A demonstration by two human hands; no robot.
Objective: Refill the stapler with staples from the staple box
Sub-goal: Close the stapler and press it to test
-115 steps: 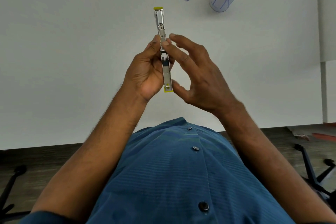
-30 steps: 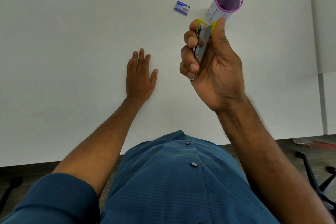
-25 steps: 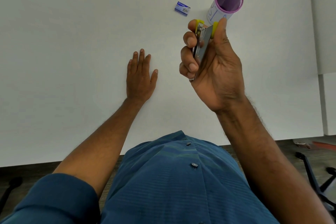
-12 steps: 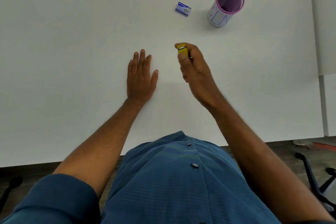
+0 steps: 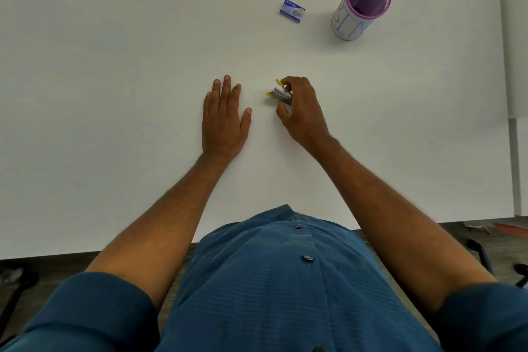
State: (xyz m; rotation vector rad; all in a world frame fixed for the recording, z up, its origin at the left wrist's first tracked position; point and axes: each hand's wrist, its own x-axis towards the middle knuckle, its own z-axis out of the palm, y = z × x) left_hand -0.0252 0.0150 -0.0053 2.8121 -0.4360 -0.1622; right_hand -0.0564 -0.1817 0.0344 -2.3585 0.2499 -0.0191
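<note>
— yellow tips on that stapler (image 5: 279, 93)? where is it?
— yes, low over the white desk (image 5: 114, 66), mid-way across. the right hand (image 5: 303, 110) has curled fingers round its near end; whether it touches the desk i can't quite tell.
— and the other hand?
— left hand (image 5: 224, 117) lies flat, palm down, fingers straight, just beside it.
— the staple box (image 5: 292, 10)?
— farther back, closed it seems, near a purple-rimmed pen cup (image 5: 360, 6).
</note>
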